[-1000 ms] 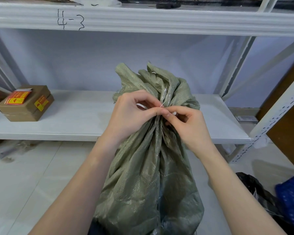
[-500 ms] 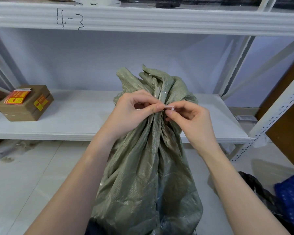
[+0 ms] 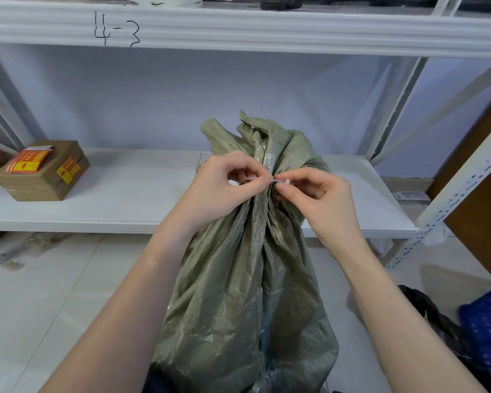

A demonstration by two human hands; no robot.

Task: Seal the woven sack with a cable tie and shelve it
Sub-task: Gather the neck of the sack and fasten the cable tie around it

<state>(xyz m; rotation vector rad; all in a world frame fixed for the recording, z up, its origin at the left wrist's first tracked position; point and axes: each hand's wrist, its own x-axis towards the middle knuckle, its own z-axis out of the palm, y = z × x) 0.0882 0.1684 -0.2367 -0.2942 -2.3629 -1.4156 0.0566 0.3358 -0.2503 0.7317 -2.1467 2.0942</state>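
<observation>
At the sack neck, more cable tie now shows.

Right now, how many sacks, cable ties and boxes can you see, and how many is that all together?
Green woven sack: 1
White cable tie: 1
Brown cardboard box: 1
Total: 3

"E-3" on upper shelf beam
</observation>
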